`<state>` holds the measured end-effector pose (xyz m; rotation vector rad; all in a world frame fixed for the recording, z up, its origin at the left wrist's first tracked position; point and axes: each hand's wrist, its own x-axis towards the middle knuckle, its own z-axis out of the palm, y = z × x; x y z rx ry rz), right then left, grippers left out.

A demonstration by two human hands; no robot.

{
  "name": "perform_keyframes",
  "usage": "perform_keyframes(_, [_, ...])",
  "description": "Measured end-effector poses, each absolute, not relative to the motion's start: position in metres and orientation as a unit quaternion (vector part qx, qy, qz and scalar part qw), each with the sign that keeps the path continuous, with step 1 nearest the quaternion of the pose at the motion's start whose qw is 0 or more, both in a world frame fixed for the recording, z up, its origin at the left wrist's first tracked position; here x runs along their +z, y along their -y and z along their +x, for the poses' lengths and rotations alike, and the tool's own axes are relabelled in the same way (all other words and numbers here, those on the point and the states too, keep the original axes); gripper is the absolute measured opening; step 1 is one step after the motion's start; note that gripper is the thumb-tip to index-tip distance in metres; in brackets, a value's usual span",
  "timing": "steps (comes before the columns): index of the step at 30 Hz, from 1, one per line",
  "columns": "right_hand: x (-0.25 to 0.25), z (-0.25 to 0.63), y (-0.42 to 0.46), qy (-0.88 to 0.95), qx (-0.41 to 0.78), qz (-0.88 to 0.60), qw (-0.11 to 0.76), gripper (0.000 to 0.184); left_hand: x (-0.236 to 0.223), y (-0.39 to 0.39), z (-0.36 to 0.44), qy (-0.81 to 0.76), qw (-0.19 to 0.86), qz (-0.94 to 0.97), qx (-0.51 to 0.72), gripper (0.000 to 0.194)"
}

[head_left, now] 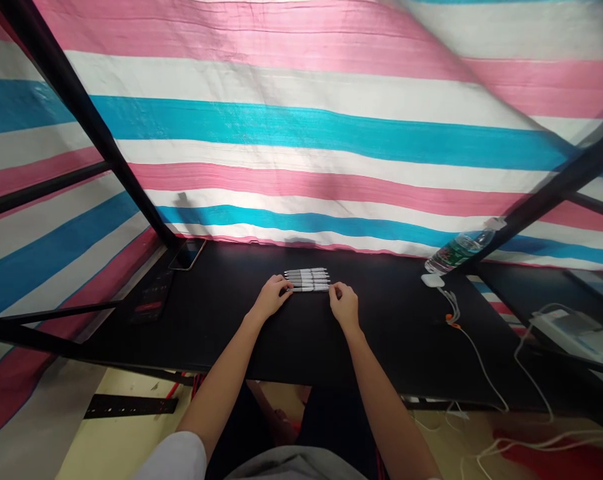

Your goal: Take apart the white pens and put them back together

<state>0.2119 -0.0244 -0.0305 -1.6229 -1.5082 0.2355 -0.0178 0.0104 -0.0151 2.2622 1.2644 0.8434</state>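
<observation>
Several white-and-grey pens (307, 275) lie side by side in a neat stack of rows on the black table, all pointing left to right. My left hand (272, 297) has its fingertips closed at the left end of the nearest pen (308, 289). At that pen's right end, the thumb and fingers of my right hand (345, 304) are pinched together. Both forearms reach in from the table's near edge, and the fingers partly cover the pen's ends.
On the black table (301, 340), a phone (188, 255) and a dark flat box (152, 297) lie at left. A water bottle (458, 252) and a white charger (433, 281) with a cable stand at right. Black frame bars and a striped sheet (301, 127) enclose the table.
</observation>
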Motion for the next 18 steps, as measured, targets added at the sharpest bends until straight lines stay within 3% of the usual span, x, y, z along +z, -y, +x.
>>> perform_keyframes(5, [-0.026, 0.213, 0.026, 0.572, 0.141, -0.652, 0.478, 0.028, -0.009, -0.008, -0.018, -0.43, 0.214, 0.824, 0.299, 0.014])
perform_keyframes(11, [-0.015, 0.207, 0.032, 0.637, 0.031, -0.601, 0.483, 0.04, -0.001, -0.004, -0.013, -0.418, 0.26, 0.802, 0.339, 0.018])
perform_keyframes(15, [-0.012, 0.201, 0.034, 0.733, 0.022, -0.527, 0.43, 0.02, -0.001, -0.002, -0.008, -0.42, 0.316, 0.756, 0.391, 0.023])
perform_keyframes(18, [-0.016, 0.198, 0.034, 0.781, 0.048, -0.488, 0.387, 0.025, -0.004, -0.002, -0.005, -0.417, 0.358, 0.724, 0.417, 0.026])
